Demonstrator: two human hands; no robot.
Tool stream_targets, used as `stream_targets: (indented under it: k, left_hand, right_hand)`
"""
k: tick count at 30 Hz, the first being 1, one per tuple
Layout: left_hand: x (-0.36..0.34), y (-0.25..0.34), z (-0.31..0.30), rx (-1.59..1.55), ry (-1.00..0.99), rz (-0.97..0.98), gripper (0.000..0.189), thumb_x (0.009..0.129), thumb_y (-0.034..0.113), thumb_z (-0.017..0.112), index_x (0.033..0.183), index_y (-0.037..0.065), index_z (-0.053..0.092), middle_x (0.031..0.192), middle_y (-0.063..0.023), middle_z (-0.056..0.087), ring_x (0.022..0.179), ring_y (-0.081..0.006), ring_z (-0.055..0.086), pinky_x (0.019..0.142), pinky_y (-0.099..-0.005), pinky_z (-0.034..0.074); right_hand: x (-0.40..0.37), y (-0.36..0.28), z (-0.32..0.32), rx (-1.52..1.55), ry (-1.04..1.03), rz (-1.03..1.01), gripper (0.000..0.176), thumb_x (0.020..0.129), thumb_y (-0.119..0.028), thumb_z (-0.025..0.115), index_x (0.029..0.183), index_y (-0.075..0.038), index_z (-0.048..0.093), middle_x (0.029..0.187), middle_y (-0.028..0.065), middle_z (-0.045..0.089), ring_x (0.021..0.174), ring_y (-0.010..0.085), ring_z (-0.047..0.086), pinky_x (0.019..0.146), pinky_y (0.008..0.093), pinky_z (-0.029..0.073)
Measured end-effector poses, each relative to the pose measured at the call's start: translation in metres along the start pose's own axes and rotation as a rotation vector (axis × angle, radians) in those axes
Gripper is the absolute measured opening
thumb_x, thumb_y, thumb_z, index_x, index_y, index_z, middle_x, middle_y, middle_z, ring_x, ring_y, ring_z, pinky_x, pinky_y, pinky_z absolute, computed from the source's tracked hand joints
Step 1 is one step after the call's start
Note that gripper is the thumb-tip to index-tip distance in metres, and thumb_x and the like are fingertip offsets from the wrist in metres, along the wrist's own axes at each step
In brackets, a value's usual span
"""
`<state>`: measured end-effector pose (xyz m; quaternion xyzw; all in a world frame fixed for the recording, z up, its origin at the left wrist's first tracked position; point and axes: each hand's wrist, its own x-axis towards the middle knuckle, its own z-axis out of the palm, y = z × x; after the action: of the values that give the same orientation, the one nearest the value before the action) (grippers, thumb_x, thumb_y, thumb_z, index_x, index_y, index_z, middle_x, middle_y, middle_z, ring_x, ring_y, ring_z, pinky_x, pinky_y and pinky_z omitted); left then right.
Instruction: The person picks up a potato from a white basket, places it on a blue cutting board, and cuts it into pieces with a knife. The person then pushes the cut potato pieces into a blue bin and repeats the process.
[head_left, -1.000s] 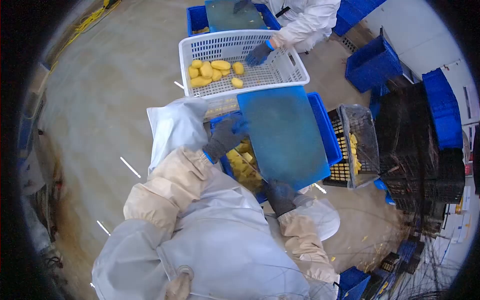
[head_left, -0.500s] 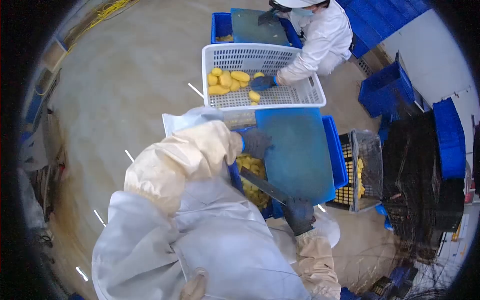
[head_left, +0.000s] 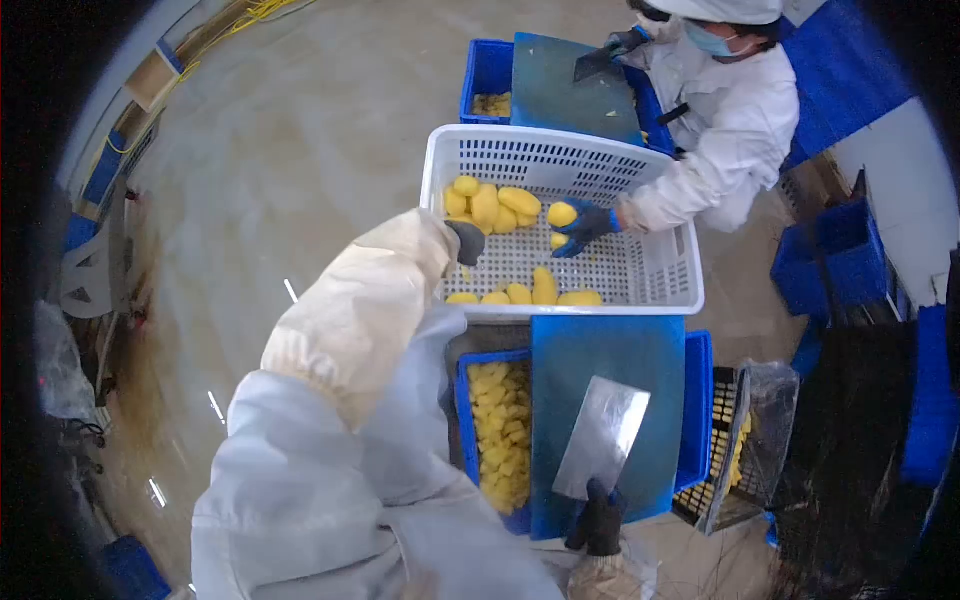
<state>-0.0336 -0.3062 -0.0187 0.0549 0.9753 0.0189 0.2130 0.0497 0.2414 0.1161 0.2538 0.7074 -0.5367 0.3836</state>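
Note:
My left hand (head_left: 466,243), in a dark glove, reaches over the near left side of the white plastic crate (head_left: 640,309). It is nearest to a group of peeled yellow potatoes (head_left: 486,207); the sleeve covers much of it, and whether its fingers hold anything is hidden. In a dark glove too, my right hand (head_left: 600,520) grips a cleaver (head_left: 603,437) by its handle. The broad blade lies over the blue-green cutting board (head_left: 562,350). More peeled potatoes (head_left: 544,287) lie along the crate's near side.
Cut potato pieces (head_left: 500,430) fill a blue bin (head_left: 463,395) left of the board. Across the crate, a co-worker's gloved hand (head_left: 590,226) is at potatoes, and the other holds a blade (head_left: 594,64) over another board (head_left: 560,95). A black crate (head_left: 735,440) stands at right.
My left hand has moved from the board forward into the white crate. My right hand has brought the cleaver over the board, its blade turned flat. The view has shifted.

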Motion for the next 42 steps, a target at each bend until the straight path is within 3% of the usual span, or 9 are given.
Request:
stream_targets:
  k: [2, 9, 14, 15, 17, 23, 27, 38, 42]
  left_hand:
    - [-0.014, 0.012, 0.003, -0.013, -0.021, -0.012, 0.016, 0.076, 0.017, 0.052, 0.081, 0.011, 0.065, 0.086, -0.0099, 0.064, 0.080, -0.0265, 0.062, 0.071, -0.0363, 0.050]
    - [-0.027, 0.061, -0.004, -0.052, -0.109, -0.058, 0.016, 0.077, 0.016, 0.052, 0.084, 0.009, 0.065, 0.088, -0.0101, 0.064, 0.083, -0.0262, 0.061, 0.073, -0.0356, 0.049]
    - [-0.022, 0.073, -0.024, -0.077, -0.164, -0.096, 0.017, 0.077, 0.016, 0.052, 0.086, 0.008, 0.065, 0.090, -0.0102, 0.064, 0.085, -0.0260, 0.061, 0.074, -0.0352, 0.049]
    - [-0.028, 0.076, -0.024, -0.077, -0.170, -0.103, 0.018, 0.077, 0.016, 0.052, 0.087, 0.008, 0.065, 0.090, -0.0103, 0.064, 0.085, -0.0260, 0.061, 0.075, -0.0351, 0.049]
    - [-0.026, 0.083, -0.030, -0.079, -0.176, -0.114, 0.018, 0.077, 0.016, 0.052, 0.088, 0.007, 0.064, 0.090, -0.0103, 0.064, 0.086, -0.0259, 0.061, 0.075, -0.0349, 0.049]
    - [-0.042, 0.090, -0.040, -0.078, -0.199, -0.139, 0.020, 0.078, 0.016, 0.053, 0.091, 0.006, 0.064, 0.092, -0.0105, 0.064, 0.088, -0.0257, 0.060, 0.077, -0.0343, 0.048]
    - [-0.049, 0.088, -0.049, -0.065, -0.219, -0.164, 0.021, 0.078, 0.016, 0.053, 0.092, 0.005, 0.064, 0.093, -0.0106, 0.064, 0.090, -0.0255, 0.060, 0.079, -0.0339, 0.048]
    - [-0.013, 0.091, -0.093, -0.042, -0.247, -0.191, 0.024, 0.079, 0.015, 0.053, 0.097, 0.003, 0.063, 0.097, -0.0109, 0.064, 0.095, -0.0251, 0.059, 0.082, -0.0328, 0.048]
    - [-0.006, 0.112, -0.107, -0.041, -0.254, -0.206, 0.026, 0.079, 0.015, 0.054, 0.099, 0.002, 0.062, 0.098, -0.0110, 0.063, 0.096, -0.0250, 0.059, 0.083, -0.0324, 0.047]
  right_hand:
    - [0.048, 0.051, -0.042, -0.416, -0.036, -0.394, 0.030, 0.079, -0.026, 0.065, 0.095, -0.001, 0.059, 0.075, 0.0041, 0.059, 0.059, 0.0136, 0.051, 0.051, 0.0297, 0.041]
    - [0.051, 0.014, -0.021, -0.267, -0.022, -0.093, 0.028, 0.079, -0.024, 0.064, 0.093, 0.000, 0.059, 0.076, 0.0041, 0.058, 0.059, 0.0137, 0.051, 0.053, 0.0278, 0.042]
    - [0.100, 0.126, -0.106, -1.561, -0.251, -0.690, 0.054, 0.081, -0.028, 0.054, 0.127, -0.001, 0.045, 0.115, 0.0227, 0.053, 0.091, 0.0379, 0.053, 0.089, 0.0517, 0.034]
    - [0.096, 0.116, -0.102, -1.561, -0.254, -0.688, 0.054, 0.081, -0.028, 0.054, 0.127, -0.001, 0.045, 0.115, 0.0227, 0.053, 0.091, 0.0379, 0.053, 0.089, 0.0517, 0.034]
    - [0.066, 0.053, -0.065, -1.434, -0.113, -1.077, 0.047, 0.083, -0.016, 0.049, 0.126, -0.001, 0.045, 0.114, 0.0216, 0.054, 0.091, 0.0356, 0.053, 0.086, 0.0476, 0.036]
    - [0.077, 0.114, -0.098, -1.306, -0.176, -0.397, 0.047, 0.082, -0.012, 0.046, 0.128, -0.002, 0.044, 0.119, 0.0207, 0.051, 0.099, 0.0357, 0.049, 0.092, 0.0457, 0.034]
    - [0.071, 0.084, -0.086, -1.354, -0.224, -0.818, 0.054, 0.083, -0.020, 0.049, 0.132, -0.004, 0.038, 0.125, 0.0206, 0.047, 0.101, 0.0368, 0.047, 0.096, 0.0478, 0.030]
    - [0.032, -0.033, 0.007, 0.072, 0.030, 0.086, 0.029, 0.080, -0.022, 0.063, 0.098, 0.001, 0.058, 0.080, 0.0052, 0.059, 0.063, 0.0147, 0.052, 0.058, 0.0302, 0.043]
    - [0.032, -0.034, 0.007, 0.038, 0.041, 0.089, 0.029, 0.080, -0.021, 0.063, 0.099, 0.001, 0.058, 0.081, 0.0054, 0.060, 0.065, 0.0151, 0.053, 0.060, 0.0307, 0.044]
